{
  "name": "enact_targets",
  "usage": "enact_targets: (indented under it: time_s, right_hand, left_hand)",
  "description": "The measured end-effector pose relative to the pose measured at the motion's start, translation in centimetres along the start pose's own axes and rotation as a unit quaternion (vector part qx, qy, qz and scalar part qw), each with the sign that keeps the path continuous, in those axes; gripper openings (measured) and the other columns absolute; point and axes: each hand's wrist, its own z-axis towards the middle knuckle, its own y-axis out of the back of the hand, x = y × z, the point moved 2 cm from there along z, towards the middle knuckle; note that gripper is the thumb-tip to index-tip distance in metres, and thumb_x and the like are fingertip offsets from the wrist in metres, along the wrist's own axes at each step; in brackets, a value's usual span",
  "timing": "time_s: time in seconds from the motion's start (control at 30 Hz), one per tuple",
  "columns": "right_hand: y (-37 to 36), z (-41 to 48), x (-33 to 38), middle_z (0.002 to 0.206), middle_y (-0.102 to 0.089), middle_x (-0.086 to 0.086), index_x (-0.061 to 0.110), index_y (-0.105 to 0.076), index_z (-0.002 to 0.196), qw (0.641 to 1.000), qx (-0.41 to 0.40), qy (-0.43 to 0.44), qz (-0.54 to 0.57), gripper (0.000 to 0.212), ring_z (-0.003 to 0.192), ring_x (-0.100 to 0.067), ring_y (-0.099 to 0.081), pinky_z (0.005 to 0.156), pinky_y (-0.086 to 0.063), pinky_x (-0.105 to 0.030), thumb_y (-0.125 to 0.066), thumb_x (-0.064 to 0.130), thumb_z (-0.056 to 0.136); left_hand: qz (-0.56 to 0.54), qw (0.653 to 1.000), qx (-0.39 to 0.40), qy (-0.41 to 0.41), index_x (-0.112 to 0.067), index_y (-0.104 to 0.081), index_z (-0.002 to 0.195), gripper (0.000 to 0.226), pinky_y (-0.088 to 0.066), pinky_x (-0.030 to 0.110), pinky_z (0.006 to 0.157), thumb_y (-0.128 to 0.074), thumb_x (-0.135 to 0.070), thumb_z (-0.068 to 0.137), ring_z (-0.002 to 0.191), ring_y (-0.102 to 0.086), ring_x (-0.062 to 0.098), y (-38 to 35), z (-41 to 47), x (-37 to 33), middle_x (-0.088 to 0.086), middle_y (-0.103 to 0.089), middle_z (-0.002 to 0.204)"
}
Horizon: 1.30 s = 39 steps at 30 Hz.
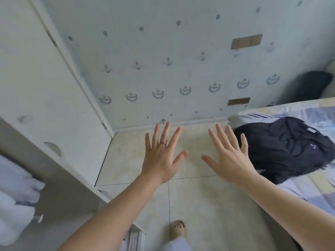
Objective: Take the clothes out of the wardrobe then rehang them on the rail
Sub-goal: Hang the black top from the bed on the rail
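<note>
My left hand (161, 153) and my right hand (229, 156) are stretched out side by side over the tiled floor, fingers spread and straight, holding nothing. A ring sits on one finger of the left hand. A dark navy garment (282, 151) lies crumpled on the bed (308, 194) to the right of my right hand, apart from it. The white wardrobe (41, 98) stands at the left. White fabric (16, 201) shows at the lower left edge beside the wardrobe. No rail is in view.
A wall with anchor-pattern wallpaper (163, 66) rises ahead. Beige floor tiles (195, 205) fill the middle, with my foot (178, 228) at the bottom. A dark cushion (315, 84) lies at the far right by the wall.
</note>
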Motion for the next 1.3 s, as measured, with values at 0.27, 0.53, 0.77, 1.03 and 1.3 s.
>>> enact_targets:
  time_s: [0.27,0.53,0.77,1.03,1.3]
  right_hand:
    - [-3.5,1.4,-12.6,0.164,0.015,0.007,0.035,0.010,0.155,0.982,0.046,-0.180,-0.031,0.085,0.149,-0.021,0.020,0.117,0.013,-0.054,-0.022,0.075,0.087]
    - [-4.9,4.7,-23.1,0.162,0.020,0.012,0.040,0.018,0.151,0.929,0.068,-0.362,-0.029,0.081,0.147,-0.018,0.027,0.113,0.022,-0.050,-0.009,0.079,0.086]
    - [-6.2,6.1,-30.2,0.162,0.019,0.012,0.044,0.023,0.148,0.875,0.075,-0.478,-0.027,0.080,0.146,-0.016,0.027,0.109,0.028,-0.047,0.000,0.082,0.081]
    - [-7.1,7.2,-40.2,0.162,0.021,0.012,0.045,0.029,0.146,0.839,0.070,-0.539,-0.011,0.082,0.147,-0.016,0.025,0.113,0.022,-0.051,0.010,0.084,0.077]
    - [-5.9,9.6,-53.3,0.163,0.019,0.011,0.038,0.016,0.153,0.820,0.063,-0.568,0.035,0.081,0.148,-0.018,0.024,0.117,0.014,-0.054,-0.009,0.077,0.087]
  left_hand:
    - [-0.072,0.985,0.112,-0.106,-0.044,0.007,0.155,0.072,0.013,0.054,0.119,-0.015,-0.072,0.093,0.148,0.029,0.018,-11.8,12.2,-8.0,-0.007,0.017,0.165]
    - [-0.120,0.949,0.188,-0.224,-0.045,0.008,0.155,0.072,0.011,0.053,0.120,-0.014,-0.072,0.091,0.148,0.027,0.017,-18.9,26.6,-15.0,-0.005,0.015,0.166]
    - [-0.129,0.919,0.223,-0.298,-0.042,0.001,0.157,0.069,0.014,0.049,0.119,-0.023,-0.065,0.097,0.149,0.025,0.018,-23.1,36.0,-20.6,-0.004,0.012,0.166]
    - [-0.109,0.900,0.251,-0.340,-0.043,0.005,0.156,0.071,0.010,0.049,0.121,-0.013,-0.069,0.092,0.150,0.022,0.018,-28.0,44.1,-29.1,-0.005,0.010,0.167]
    - [-0.085,0.897,0.285,-0.326,-0.044,0.004,0.155,0.067,0.007,0.049,0.121,-0.020,-0.066,0.096,0.150,0.019,0.017,-32.7,51.1,-38.5,-0.005,0.007,0.167]
